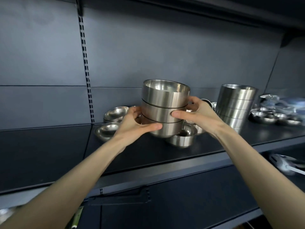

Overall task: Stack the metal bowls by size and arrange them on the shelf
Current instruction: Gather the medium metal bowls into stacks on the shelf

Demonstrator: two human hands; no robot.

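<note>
While both hands clasp the three-bowl stack (pixel 163 103) from its sides, the main risk, as I judge it, is a slip. The left hand (pixel 137 123) wraps its grip round the bottom bowl from 9 o'clock. The right hand (pixel 196 113) curls its grip round the middle bowl from 3 o'clock. Nothing but nesting holds the top bowl, and the stack tilts a little, so a jolt could slide it off.

The stack is low over the middle of the shelf (pixel 148 156); whether its base touches the shelf I cannot tell. A small bowl (pixel 181 138) stands just beside the base at 4 o'clock, and setting down on its rim would tip the stack. Two shallow bowls (pixel 113 113) lie near at 9 and 8 o'clock, where the left wrist could knock them. A taller stack (pixel 236 104) stands at 3 o'clock, apart from the right hand, and a wide swing of that elbow might strike it.

Each lower bowl in the held stack carries the next one nested inside it, and the top bowl looks empty. The small bowl and the shallow bowls hold nothing that I can see. Further out at 3 o'clock, flat dishes (pixel 277 119) sit below crinkled wrapping (pixel 274 100), too blurred to tell their contents.
</note>
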